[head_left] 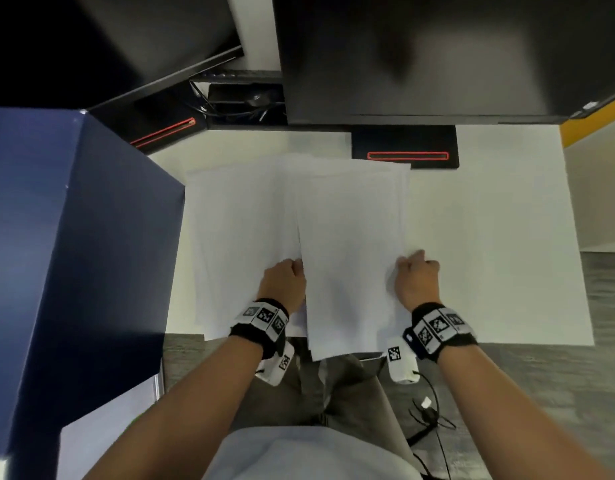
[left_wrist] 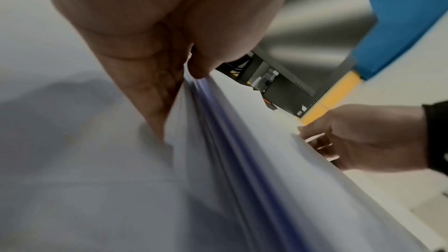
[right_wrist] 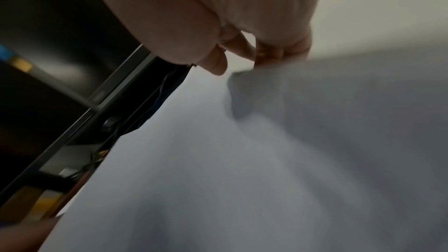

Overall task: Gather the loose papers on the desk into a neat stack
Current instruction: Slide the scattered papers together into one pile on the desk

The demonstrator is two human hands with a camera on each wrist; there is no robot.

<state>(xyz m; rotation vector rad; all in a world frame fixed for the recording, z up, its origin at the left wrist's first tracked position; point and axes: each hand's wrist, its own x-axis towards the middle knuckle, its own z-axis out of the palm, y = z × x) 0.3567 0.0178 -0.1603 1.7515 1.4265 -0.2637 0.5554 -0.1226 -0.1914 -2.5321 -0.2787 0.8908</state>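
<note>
Several white papers, unevenly fanned

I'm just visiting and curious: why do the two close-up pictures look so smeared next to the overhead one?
Head view: fairly sharp, with both hands at the bundle of papers, though the straight desk edges bow from the wide lens. Left wrist view: the left hand and sheet edges are streaked by motion blur. Right wrist view: the right hand and paper are soft and dim.

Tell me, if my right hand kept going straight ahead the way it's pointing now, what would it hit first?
Probably nothing soon. Your right hand, gripping the right edge of the paper stack, points up the bare white desk. The monitor lies further on, though depth is unclear.
</note>
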